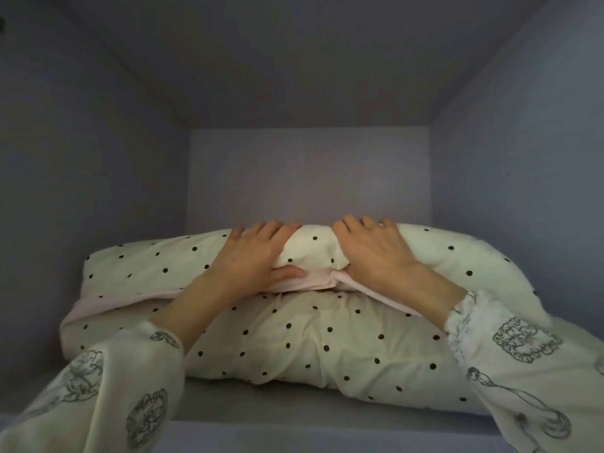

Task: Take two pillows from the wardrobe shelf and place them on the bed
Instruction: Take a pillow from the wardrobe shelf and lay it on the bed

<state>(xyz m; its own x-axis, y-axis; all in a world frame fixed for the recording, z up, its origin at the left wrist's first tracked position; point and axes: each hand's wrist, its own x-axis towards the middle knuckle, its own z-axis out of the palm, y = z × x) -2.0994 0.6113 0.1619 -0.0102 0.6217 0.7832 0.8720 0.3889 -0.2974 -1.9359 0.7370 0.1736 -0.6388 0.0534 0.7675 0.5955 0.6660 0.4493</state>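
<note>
Two cream pillows with black dots lie stacked on the wardrobe shelf [228,397]. The top pillow [147,259] has a pale pink edge along its front. The bottom pillow [310,344] reaches nearer to me. My left hand [251,259] grips the top pillow's front middle, fingers over the top and thumb tucked under the pink edge. My right hand [376,253] grips the same pillow just to the right, fingers curled over it. Between the two hands the fabric is bunched up.
The grey shelf compartment encloses the pillows: a back wall [307,174], side walls left and right, and a panel overhead. The shelf's front edge runs across the bottom of the view. My patterned sleeves reach in from both lower corners.
</note>
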